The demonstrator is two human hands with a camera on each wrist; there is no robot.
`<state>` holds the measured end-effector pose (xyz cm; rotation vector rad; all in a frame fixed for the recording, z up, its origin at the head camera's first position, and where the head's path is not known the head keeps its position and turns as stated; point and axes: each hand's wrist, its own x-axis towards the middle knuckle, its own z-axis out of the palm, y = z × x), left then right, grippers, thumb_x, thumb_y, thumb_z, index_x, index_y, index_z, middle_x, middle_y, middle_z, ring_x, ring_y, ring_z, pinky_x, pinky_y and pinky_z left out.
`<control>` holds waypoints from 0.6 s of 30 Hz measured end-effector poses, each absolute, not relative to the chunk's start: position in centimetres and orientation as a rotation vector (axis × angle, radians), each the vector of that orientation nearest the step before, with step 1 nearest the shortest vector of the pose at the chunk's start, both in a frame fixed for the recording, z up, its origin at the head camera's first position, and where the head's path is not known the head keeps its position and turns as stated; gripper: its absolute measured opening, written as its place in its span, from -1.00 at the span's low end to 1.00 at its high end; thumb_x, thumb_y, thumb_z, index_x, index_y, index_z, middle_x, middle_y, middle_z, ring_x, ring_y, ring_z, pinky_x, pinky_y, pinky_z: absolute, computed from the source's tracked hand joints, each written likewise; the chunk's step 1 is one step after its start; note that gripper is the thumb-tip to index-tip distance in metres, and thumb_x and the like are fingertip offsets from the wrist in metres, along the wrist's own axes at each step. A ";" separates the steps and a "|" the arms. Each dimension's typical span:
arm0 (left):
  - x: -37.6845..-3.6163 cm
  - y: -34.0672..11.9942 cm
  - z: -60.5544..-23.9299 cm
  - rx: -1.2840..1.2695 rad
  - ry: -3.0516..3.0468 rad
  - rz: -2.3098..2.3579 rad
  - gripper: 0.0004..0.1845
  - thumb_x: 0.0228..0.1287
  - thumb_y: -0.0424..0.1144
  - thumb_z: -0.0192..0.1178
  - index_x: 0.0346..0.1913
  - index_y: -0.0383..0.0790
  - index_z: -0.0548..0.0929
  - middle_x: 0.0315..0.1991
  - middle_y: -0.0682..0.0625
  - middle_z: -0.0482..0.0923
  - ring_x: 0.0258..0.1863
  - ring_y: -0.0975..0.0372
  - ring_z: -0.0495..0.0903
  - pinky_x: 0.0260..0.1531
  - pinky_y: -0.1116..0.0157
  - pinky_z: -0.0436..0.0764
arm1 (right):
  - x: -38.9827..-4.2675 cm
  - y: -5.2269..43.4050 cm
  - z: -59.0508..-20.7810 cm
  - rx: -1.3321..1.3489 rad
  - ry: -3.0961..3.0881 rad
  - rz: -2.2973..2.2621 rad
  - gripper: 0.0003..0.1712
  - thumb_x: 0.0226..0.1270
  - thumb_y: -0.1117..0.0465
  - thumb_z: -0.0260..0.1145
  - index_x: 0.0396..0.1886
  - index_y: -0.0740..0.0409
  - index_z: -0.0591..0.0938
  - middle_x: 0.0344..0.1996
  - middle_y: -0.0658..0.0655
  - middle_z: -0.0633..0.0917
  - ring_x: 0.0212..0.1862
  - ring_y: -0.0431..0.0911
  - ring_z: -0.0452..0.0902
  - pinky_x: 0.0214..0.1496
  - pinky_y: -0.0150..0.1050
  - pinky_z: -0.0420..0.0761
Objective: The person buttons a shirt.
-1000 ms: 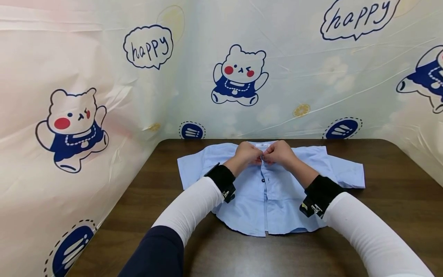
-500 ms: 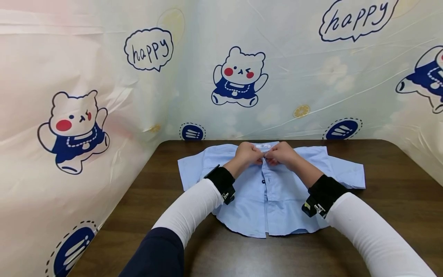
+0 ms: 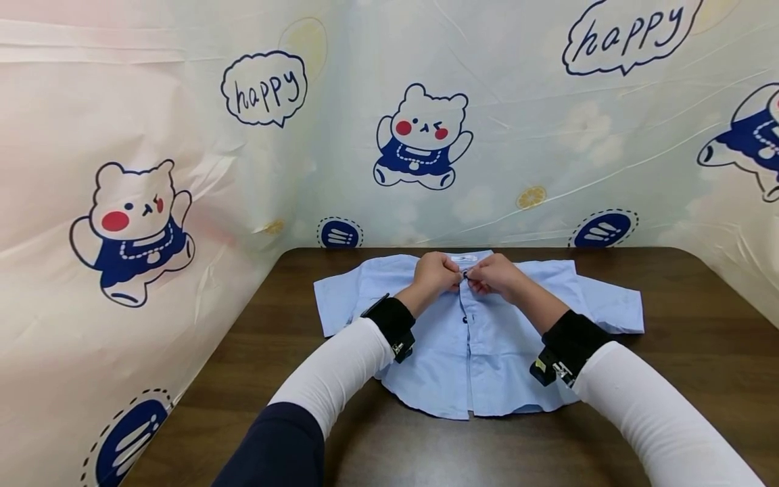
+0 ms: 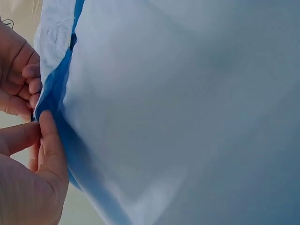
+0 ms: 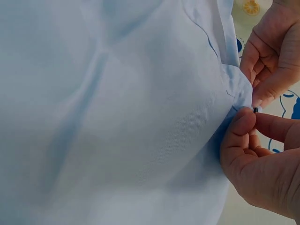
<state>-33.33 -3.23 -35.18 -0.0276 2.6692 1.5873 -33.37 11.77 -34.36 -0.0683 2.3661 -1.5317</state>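
A light blue short-sleeved shirt (image 3: 426,358) lies front up, its collar at the far side. My left hand (image 3: 437,272) pinches the front edge near the collar between thumb and finger. Close against it, my right hand (image 3: 496,274) pinches the cloth at the top of the other front edge. Between the fingertips a small dark button (image 5: 256,110) shows in the right wrist view; fingers partly cover it. Lower on the front sits another dark button (image 3: 465,320). Below it the two front edges lie side by side.
The shirt lies on a dark brown wooden table (image 3: 255,365). Behind and beside it hangs a pale curtain (image 3: 341,135) printed with bears and the word "happy". A black strap with a camera (image 3: 389,323) sits on each wrist.
The fingertips have shifted slightly at the top of the shirt front, and the dark button now shows between them. The shirt lies where it was.
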 end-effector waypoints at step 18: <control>-28.9 -3.9 -36.6 0.302 2.651 0.848 -0.87 0.21 -0.47 0.27 -0.26 -0.26 0.78 -0.54 0.00 0.65 -0.58 0.26 0.62 -0.57 0.40 0.61 | -27.9 11.3 -36.3 -0.580 2.863 -0.490 -0.61 0.18 0.02 0.44 -0.53 0.17 0.48 -0.67 0.03 0.42 -0.56 -0.12 0.36 -0.49 -0.29 0.35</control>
